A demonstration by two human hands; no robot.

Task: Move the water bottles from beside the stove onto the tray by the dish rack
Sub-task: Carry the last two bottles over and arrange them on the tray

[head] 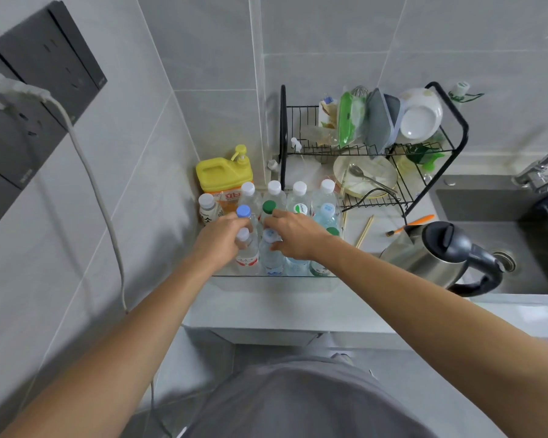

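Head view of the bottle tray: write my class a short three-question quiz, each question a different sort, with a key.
1. True or false: the left hand grips a white-capped bottle in the clear tray.
2. Which stands just behind the tray's left corner? A) kettle B) yellow soap jug C) bowl
3. Fill in: the steel kettle sits between the tray and the ____.

Key: 1 true; 2 B; 3 sink.

Clear water bottles [299, 200] are stood upright, packed in rows inside the see-through tray [276, 276] just left of the dish rack [374, 147]; mostly white caps, one blue, two green.
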